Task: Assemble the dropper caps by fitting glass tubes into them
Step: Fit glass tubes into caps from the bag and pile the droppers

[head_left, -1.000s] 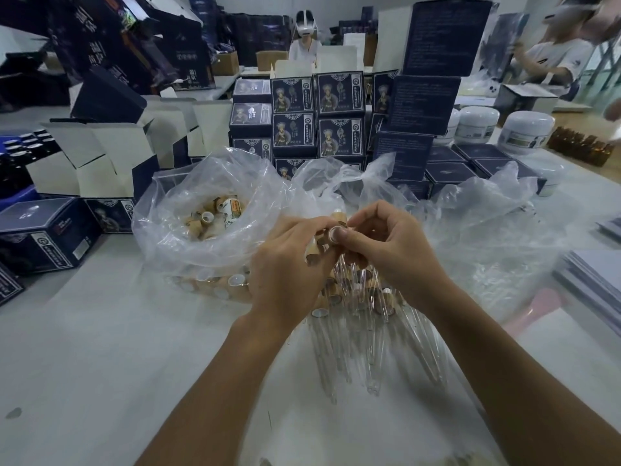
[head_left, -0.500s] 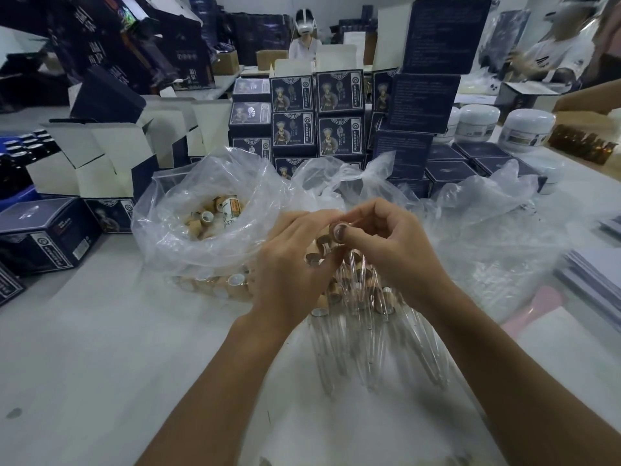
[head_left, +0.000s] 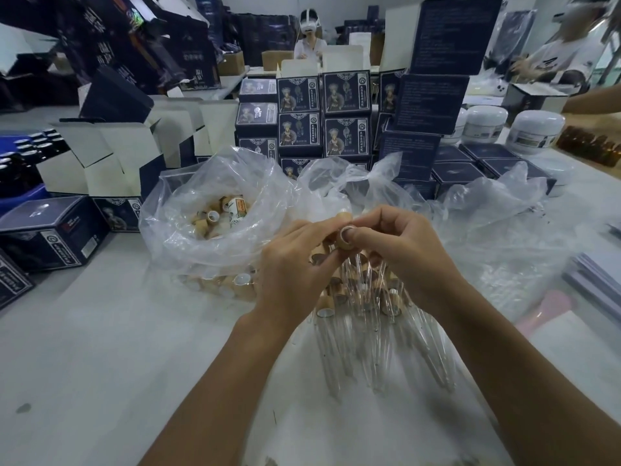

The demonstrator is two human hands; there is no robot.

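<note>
Both hands are meeting above the white table (head_left: 100,348), fingers curled. The left hand (head_left: 295,274) and the right hand (head_left: 400,253) are together pinching a small tan bamboo-coloured dropper cap with a pale ring at its open end (head_left: 345,237); the right thumb is pressing on that open end, and the left fingertips are closing on the cap's side. Whether a tube is already sitting inside it cannot be told.

Directly beneath the fingers, a cluster of assembled droppers with clear glass tubes (head_left: 366,317) is lying fanned out, tips pointing toward the person, on crumpled clear plastic sheeting (head_left: 487,237) that is spreading away to the right of the right hand. Just left of the left fingers, an open clear plastic bag full of loose tan caps (head_left: 215,223) is sitting, its rim billowing up close to the knuckles.

Beyond the fingertips, a wall of stacked dark navy printed cartons (head_left: 322,116) is standing; folded-open white-lined boxes (head_left: 111,153) are further left, and white round jars (head_left: 534,129) far right. A pink flat object (head_left: 544,307) is lying under plastic beside the right forearm.
</note>
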